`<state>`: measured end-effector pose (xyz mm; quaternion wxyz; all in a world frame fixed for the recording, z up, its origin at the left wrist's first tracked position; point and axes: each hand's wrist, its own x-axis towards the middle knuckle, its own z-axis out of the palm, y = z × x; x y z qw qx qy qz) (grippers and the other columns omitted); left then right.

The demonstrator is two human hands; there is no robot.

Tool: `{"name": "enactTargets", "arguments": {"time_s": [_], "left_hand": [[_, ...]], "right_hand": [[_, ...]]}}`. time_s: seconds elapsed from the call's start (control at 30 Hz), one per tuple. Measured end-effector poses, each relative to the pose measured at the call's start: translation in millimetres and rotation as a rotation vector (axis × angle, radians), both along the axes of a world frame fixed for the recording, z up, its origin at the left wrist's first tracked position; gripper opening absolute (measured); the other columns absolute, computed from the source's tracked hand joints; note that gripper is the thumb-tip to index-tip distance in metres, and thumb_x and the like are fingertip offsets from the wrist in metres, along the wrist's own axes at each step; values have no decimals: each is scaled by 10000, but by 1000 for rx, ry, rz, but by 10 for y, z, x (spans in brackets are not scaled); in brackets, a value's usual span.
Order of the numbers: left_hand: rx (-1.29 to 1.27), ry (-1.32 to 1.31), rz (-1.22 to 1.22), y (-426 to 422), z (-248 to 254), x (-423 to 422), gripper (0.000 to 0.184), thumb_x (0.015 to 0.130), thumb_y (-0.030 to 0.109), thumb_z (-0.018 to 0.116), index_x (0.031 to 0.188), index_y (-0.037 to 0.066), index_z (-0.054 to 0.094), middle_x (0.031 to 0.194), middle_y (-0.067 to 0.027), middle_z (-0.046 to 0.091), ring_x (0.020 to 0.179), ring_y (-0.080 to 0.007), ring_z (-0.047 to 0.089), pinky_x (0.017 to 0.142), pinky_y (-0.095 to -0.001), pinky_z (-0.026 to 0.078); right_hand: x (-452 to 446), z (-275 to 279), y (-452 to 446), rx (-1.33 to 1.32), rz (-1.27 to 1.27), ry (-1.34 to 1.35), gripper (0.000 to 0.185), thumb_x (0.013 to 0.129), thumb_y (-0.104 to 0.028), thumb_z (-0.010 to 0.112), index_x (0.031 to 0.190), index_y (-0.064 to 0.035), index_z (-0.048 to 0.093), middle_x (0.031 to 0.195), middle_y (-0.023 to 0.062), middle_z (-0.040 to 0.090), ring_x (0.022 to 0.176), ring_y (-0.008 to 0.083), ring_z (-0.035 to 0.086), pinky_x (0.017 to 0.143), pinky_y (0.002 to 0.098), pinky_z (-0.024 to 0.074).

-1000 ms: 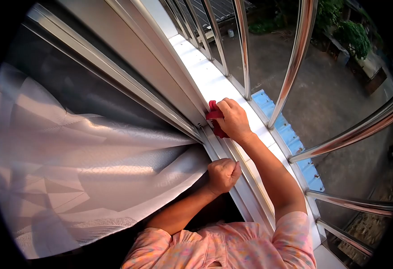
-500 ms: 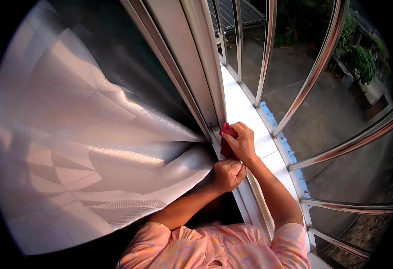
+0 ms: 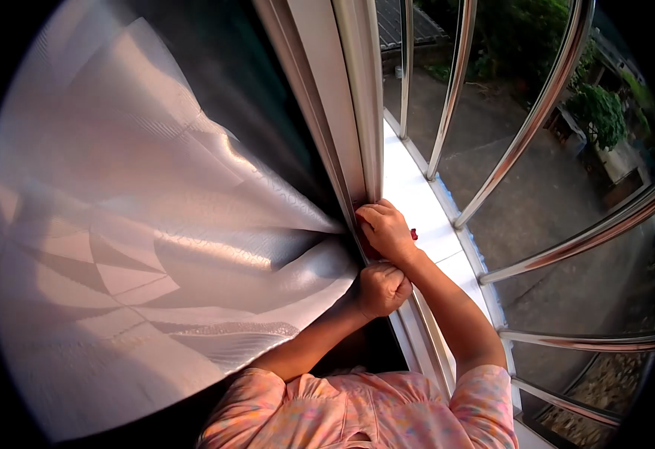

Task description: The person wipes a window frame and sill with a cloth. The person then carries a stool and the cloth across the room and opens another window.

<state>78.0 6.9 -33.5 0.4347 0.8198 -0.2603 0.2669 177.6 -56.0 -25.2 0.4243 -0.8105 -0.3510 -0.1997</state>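
Note:
My right hand is closed over a dark red cloth and presses it against the foot of the window frame, beside the sliding track. Most of the cloth is hidden under the palm; one small corner pokes out on the right. Just below, my left hand makes a fist on the lower track, touching the right wrist. What its fingers hold, if anything, cannot be seen. A shiny pale curtain with geometric patterns gathers to a point at the frame, left of both hands.
Outside the track runs a white tiled ledge. Curved metal safety bars rise along its outer edge. Far below lie a concrete yard and green plants. Dark window glass stands behind the curtain.
My right hand has shifted left and turned palm-down over the red cloth, which is now mostly covered. The left fist stays almost in place. The view has tilted slightly.

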Motion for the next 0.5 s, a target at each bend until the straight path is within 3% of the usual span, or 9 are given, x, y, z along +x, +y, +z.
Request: {"name": "enactTargets", "arguments": {"time_s": [0.17, 0.2, 0.23, 0.3, 0.37, 0.43, 0.5], "left_hand": [[7, -1, 5, -9, -31, 4, 234, 743, 59, 597, 562, 33, 451, 547, -146, 500, 484, -328, 517, 447, -382, 399], [25, 0, 16, -4, -26, 7, 233, 746, 54, 596, 562, 32, 455, 549, -146, 504, 482, -325, 517, 440, -377, 399], [30, 1, 3, 1, -19, -4, 233, 746, 54, 596, 562, 32, 455, 549, -146, 504, 482, -325, 517, 440, -377, 399], [57, -22, -10, -15, 2, -10, 225, 751, 36, 587, 565, 27, 462, 547, -145, 501, 472, -316, 513, 429, -365, 398], [48, -14, -8, -21, 51, 6, 241, 754, 23, 576, 557, 25, 437, 537, -144, 482, 460, -325, 493, 424, -376, 387], [74, 44, -49, 8, 89, 16, 265, 750, 7, 565, 546, 30, 398, 517, -137, 444, 448, -334, 465, 415, -394, 358], [14, 35, -62, -29, 67, 30, 295, 752, 5, 552, 539, 37, 350, 500, -132, 396, 435, -338, 432, 409, -408, 328]], "right_hand": [[-2, 2, -32, -204, 71, -19, 187, 689, -22, 584, 869, -12, 638, 901, 122, 584, 840, 292, 551, 762, 363, 474], [-11, 42, -73, -228, 103, -39, 83, 689, -49, 570, 731, -44, 641, 824, 94, 526, 846, 266, 527, 783, 297, 444], [-57, 53, -129, -224, 90, -37, 83, 689, -49, 570, 731, -44, 641, 824, 94, 526, 846, 266, 527, 783, 297, 444], [-169, 34, -276, -220, 265, 292, 105, 703, -51, 547, 727, -28, 647, 836, 112, 532, 852, 292, 525, 791, 334, 449], [-142, 98, -415, -107, 205, 339, 140, 737, -54, 519, 722, -7, 650, 843, 118, 560, 797, 246, 566, 716, 326, 478], [-48, 300, -630, 247, -118, 1091, 183, 761, -15, 527, 913, -1, 628, 899, 73, 585, 781, 160, 585, 662, 295, 490], [23, 240, -732, 747, -206, 944, 227, 831, -56, 529, 1047, -1, 567, 865, 80, 611, 698, 123, 581, 570, 250, 482]]}}
